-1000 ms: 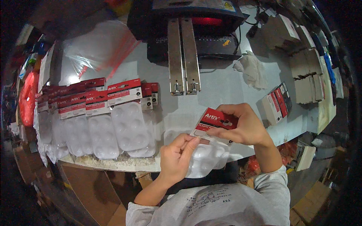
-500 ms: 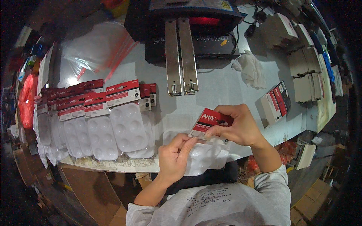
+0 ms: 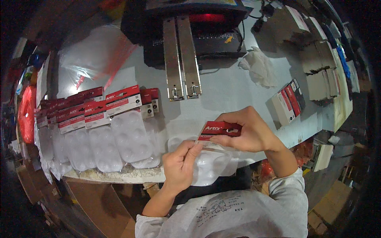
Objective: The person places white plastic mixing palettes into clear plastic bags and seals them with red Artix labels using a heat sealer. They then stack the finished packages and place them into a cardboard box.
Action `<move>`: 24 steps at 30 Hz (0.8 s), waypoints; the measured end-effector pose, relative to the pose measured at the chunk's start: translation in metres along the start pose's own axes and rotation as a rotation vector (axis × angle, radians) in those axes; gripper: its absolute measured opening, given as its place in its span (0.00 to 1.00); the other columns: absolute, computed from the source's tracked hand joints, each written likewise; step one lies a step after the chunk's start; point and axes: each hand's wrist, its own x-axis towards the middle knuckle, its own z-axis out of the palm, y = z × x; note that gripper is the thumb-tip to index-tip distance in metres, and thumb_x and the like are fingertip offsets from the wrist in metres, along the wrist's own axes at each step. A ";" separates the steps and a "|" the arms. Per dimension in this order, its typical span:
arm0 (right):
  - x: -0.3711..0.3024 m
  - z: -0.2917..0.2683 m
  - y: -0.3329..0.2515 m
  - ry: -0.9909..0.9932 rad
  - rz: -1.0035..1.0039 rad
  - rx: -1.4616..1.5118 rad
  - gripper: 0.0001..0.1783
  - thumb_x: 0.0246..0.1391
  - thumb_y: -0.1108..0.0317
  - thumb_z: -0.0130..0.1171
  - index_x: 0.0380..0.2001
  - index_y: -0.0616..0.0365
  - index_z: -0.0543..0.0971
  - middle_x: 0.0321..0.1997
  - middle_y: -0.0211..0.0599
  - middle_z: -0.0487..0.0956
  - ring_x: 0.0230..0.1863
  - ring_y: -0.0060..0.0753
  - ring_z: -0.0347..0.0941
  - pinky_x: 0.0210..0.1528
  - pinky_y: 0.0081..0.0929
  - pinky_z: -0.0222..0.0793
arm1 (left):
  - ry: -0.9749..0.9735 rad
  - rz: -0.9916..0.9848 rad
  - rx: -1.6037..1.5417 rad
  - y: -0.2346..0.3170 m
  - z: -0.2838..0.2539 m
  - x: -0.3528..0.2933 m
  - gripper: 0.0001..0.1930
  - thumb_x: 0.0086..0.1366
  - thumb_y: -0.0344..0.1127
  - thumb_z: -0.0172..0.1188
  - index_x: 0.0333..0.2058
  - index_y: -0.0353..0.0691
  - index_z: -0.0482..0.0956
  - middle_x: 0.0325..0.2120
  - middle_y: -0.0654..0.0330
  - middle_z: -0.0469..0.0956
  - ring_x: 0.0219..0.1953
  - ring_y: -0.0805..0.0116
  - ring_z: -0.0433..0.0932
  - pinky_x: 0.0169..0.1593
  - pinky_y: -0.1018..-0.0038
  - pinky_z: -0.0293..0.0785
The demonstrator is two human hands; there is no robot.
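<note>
A red, black and white header card [image 3: 216, 129] is pinched by my right hand [image 3: 250, 131], its thumb across the front and fingers behind. At the card's lower left corner, my left hand [image 3: 178, 164] closes thumb against fingers; it seems to grip the card together with the top of a clear bag. Right below hangs a white plastic paint palette [image 3: 208, 168] with round wells, reaching past the table's near edge. Whether the card is joined to the palette's bag is hidden by my fingers. Another pale palette [image 3: 176, 141] lies partly covered behind my left hand.
Several bagged palettes with red header cards [image 3: 129, 135] overlap at the left. A black machine [image 3: 214, 43] with two metal bars [image 3: 173, 59] stands at the back. Rightward are a stack of header cards [image 3: 286, 105], crumpled plastic [image 3: 258, 67] and grey card stacks [image 3: 317, 59].
The header card has tipped, its face now looking shallower, and my right thumb has slid along it. My left hand keeps its pinch. The whole view has shifted slightly.
</note>
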 end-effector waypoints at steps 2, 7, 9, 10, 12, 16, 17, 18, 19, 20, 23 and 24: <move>0.001 0.002 -0.001 0.000 0.040 0.030 0.15 0.39 0.64 0.69 0.30 0.61 0.80 0.21 0.36 0.78 0.21 0.20 0.69 0.26 0.19 0.65 | 0.009 0.015 0.000 0.000 0.000 -0.001 0.08 0.61 0.33 0.57 0.29 0.34 0.77 0.15 0.59 0.73 0.16 0.77 0.66 0.22 0.80 0.63; -0.004 -0.002 0.006 0.125 0.132 0.127 0.16 0.39 0.63 0.69 0.31 0.62 0.80 0.23 0.32 0.79 0.22 0.18 0.69 0.26 0.17 0.66 | 0.134 -0.067 -0.017 -0.003 -0.008 -0.001 0.08 0.62 0.32 0.57 0.31 0.31 0.78 0.20 0.63 0.76 0.23 0.81 0.67 0.27 0.81 0.63; -0.008 -0.008 0.013 0.152 0.249 0.136 0.16 0.40 0.63 0.69 0.31 0.63 0.80 0.24 0.32 0.79 0.23 0.17 0.70 0.26 0.17 0.66 | 0.245 -0.108 -0.183 -0.007 -0.012 0.001 0.09 0.63 0.33 0.56 0.31 0.30 0.78 0.22 0.65 0.75 0.25 0.81 0.66 0.30 0.83 0.62; -0.012 -0.008 0.016 -0.008 0.396 0.205 0.16 0.43 0.64 0.67 0.32 0.65 0.80 0.24 0.33 0.79 0.23 0.17 0.71 0.26 0.17 0.66 | 0.335 -0.140 -0.258 -0.009 -0.013 0.002 0.10 0.63 0.33 0.56 0.31 0.30 0.78 0.23 0.66 0.75 0.27 0.82 0.66 0.31 0.83 0.62; -0.018 -0.003 0.022 -0.090 0.365 0.452 0.14 0.49 0.65 0.62 0.34 0.66 0.80 0.25 0.35 0.79 0.23 0.19 0.74 0.24 0.17 0.69 | 0.307 -0.095 -0.293 -0.013 -0.014 0.003 0.10 0.64 0.33 0.55 0.31 0.30 0.77 0.24 0.67 0.74 0.27 0.82 0.65 0.31 0.84 0.61; -0.025 0.009 0.030 -0.085 0.357 0.586 0.14 0.53 0.64 0.58 0.34 0.66 0.80 0.26 0.37 0.80 0.24 0.20 0.75 0.24 0.16 0.70 | 0.291 -0.077 -0.273 -0.012 -0.014 0.003 0.10 0.64 0.33 0.55 0.32 0.30 0.77 0.24 0.67 0.74 0.27 0.82 0.65 0.32 0.84 0.61; -0.026 0.012 0.030 -0.066 0.387 0.595 0.14 0.53 0.64 0.58 0.34 0.67 0.80 0.26 0.37 0.79 0.23 0.20 0.74 0.23 0.17 0.70 | 0.308 -0.075 -0.247 -0.011 -0.013 0.003 0.09 0.64 0.33 0.55 0.31 0.31 0.77 0.22 0.69 0.73 0.25 0.83 0.63 0.30 0.85 0.59; -0.026 0.013 0.029 -0.049 0.407 0.620 0.13 0.54 0.65 0.58 0.33 0.67 0.80 0.26 0.37 0.79 0.23 0.21 0.74 0.23 0.17 0.70 | 0.328 -0.072 -0.223 -0.010 -0.013 0.003 0.09 0.63 0.32 0.55 0.30 0.32 0.77 0.21 0.70 0.71 0.24 0.84 0.61 0.27 0.85 0.56; -0.026 0.014 0.028 -0.031 0.382 0.679 0.13 0.54 0.65 0.57 0.33 0.67 0.79 0.25 0.37 0.79 0.23 0.21 0.74 0.23 0.18 0.70 | 0.359 -0.066 -0.195 -0.010 -0.012 0.003 0.08 0.63 0.32 0.55 0.28 0.33 0.77 0.20 0.72 0.70 0.22 0.85 0.59 0.25 0.85 0.53; -0.025 0.015 0.027 -0.047 0.429 0.627 0.13 0.54 0.65 0.57 0.32 0.67 0.79 0.25 0.37 0.79 0.22 0.21 0.74 0.23 0.18 0.70 | 0.352 -0.076 -0.189 -0.009 -0.012 0.003 0.08 0.63 0.32 0.55 0.28 0.33 0.77 0.20 0.72 0.70 0.23 0.85 0.59 0.26 0.85 0.54; -0.024 0.018 0.022 -0.050 0.425 0.625 0.12 0.54 0.67 0.57 0.29 0.68 0.79 0.23 0.37 0.78 0.21 0.22 0.74 0.22 0.18 0.70 | 0.340 -0.087 -0.180 -0.009 -0.012 0.002 0.08 0.63 0.32 0.55 0.29 0.32 0.76 0.21 0.70 0.70 0.24 0.84 0.61 0.28 0.84 0.57; -0.025 0.019 0.020 -0.028 0.414 0.657 0.11 0.53 0.68 0.57 0.28 0.69 0.79 0.23 0.38 0.78 0.21 0.22 0.74 0.22 0.18 0.69 | 0.325 -0.085 -0.191 -0.009 -0.013 0.001 0.09 0.64 0.32 0.55 0.31 0.31 0.76 0.22 0.68 0.71 0.25 0.83 0.62 0.30 0.84 0.59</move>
